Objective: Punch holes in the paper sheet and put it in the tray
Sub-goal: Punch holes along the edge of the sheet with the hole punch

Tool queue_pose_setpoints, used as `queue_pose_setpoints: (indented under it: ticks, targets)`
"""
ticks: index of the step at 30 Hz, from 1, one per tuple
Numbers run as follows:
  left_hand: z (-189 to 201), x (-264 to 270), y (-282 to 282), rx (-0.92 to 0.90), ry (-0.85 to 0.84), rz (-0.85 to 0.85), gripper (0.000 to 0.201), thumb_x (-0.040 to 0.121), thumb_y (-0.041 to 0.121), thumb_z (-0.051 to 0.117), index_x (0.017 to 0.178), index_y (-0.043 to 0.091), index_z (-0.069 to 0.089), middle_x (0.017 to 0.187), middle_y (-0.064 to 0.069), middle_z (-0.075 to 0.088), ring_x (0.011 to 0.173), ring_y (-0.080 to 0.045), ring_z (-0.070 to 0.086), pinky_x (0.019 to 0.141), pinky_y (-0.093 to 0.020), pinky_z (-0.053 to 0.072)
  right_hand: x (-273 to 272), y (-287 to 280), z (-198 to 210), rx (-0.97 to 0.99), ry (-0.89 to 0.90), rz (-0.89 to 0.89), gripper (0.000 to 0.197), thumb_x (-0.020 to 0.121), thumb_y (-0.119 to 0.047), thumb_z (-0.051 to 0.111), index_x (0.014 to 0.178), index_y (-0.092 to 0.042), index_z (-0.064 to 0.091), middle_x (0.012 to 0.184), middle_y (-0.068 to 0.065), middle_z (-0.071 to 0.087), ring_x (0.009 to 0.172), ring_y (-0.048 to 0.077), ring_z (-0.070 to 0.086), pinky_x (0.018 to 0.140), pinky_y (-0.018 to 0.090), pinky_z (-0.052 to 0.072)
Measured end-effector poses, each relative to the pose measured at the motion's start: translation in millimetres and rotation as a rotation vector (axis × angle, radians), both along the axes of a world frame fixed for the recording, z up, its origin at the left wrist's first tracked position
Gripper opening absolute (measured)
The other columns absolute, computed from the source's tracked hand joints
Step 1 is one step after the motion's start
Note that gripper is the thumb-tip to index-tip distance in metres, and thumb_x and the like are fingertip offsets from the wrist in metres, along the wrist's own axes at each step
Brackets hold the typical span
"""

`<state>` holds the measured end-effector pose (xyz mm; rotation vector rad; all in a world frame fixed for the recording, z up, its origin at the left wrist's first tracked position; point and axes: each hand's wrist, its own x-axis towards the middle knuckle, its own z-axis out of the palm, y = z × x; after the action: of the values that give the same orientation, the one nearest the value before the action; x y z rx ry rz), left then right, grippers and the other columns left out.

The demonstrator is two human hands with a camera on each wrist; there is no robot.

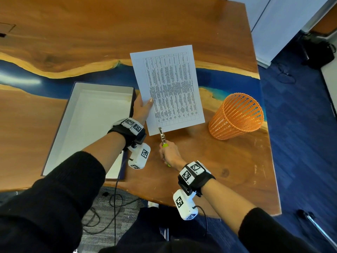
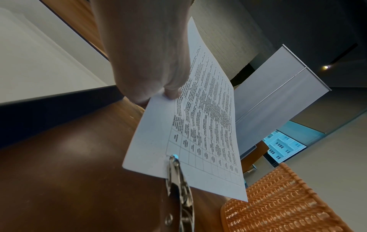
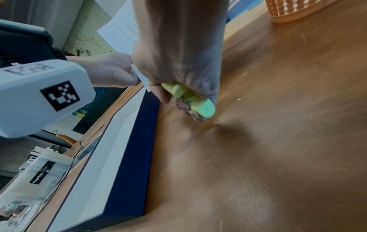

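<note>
punch set on the lower edge of the paper sheet, sheet held off the table.

at frame centre the left hand (image 1: pixel 143 106) pinched the paper sheet (image 1: pixel 169 84) by its left edge, thumb on top. the right hand (image 1: pixel 168 152) was clenched round the green handles of the hole punch (image 1: pixel 162 134), whose metal nose straddled the sheet's lower edge near the left corner. the tray (image 1: pixel 54 136) lay open at lower left on the table (image 1: pixel 228 161); a basket (image 1: pixel 237 115) stood at right. risk, as judged: the sheet was held at one edge only, so it could sag or twist in the nose, tearing the margin or misplacing the hole.
</note>
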<state>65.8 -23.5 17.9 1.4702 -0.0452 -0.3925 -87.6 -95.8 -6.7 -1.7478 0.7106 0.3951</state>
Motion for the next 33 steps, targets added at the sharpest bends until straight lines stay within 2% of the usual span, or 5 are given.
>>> queue_pose_setpoints:
  ticks: [13,19,26,29,33]
  targets:
    - [-5,0,-1,0.054,0.020,0.028,0.046,0.095,0.008,0.053,0.138,0.004,0.039,0.135,-0.017,0.054,0.121,-0.030,0.056,0.099,-0.051,0.047,-1,4,-4,0.010,0.000,-0.053,0.019,0.057,-0.005,0.034,0.050,-0.019,0.045,0.039,-0.003,0.047,0.053,0.017,0.037,0.055,0.024,0.028]
    - [-3,1,-3,0.051,-0.015,0.023,0.045,0.096,0.007,0.051,0.139,0.001,0.039,0.136,-0.018,0.053,0.121,-0.031,0.056,0.097,-0.044,0.049,-2,3,-1,0.002,-0.029,-0.027,0.013,0.054,-0.009,0.037,0.060,-0.018,0.044,0.052,-0.003,0.050,0.059,0.020,0.041,0.060,0.031,0.035]
    - [-1,4,-3,0.071,-0.001,0.057,0.045,0.095,0.007,0.053,0.138,0.002,0.040,0.135,-0.018,0.054,0.121,-0.031,0.056,0.099,-0.050,0.048,-9,-1,12,0.093,-0.180,-0.105,0.067,0.074,0.002,0.058,0.114,-0.040,0.024,0.106,0.016,0.054,0.055,0.026,0.055,0.038,0.020,0.040]
    - [-1,4,-2,0.061,-0.007,0.056,0.043,0.095,0.005,0.051,0.137,0.002,0.040,0.135,-0.019,0.054,0.120,-0.032,0.056,0.098,-0.047,0.049,-9,-4,13,0.101,-0.231,-0.090,0.080,0.076,0.000,0.063,0.126,-0.048,0.023,0.109,0.014,0.051,0.063,0.025,0.055,0.039,0.015,0.041]
    - [-1,3,-2,0.054,-0.012,0.055,0.042,0.095,0.004,0.051,0.136,0.002,0.041,0.134,-0.019,0.054,0.120,-0.032,0.056,0.097,-0.046,0.049,-11,-8,10,0.107,-0.273,-0.042,0.069,0.079,-0.002,0.060,0.124,-0.050,0.039,0.092,0.011,0.054,0.058,0.015,0.048,0.043,0.014,0.042]
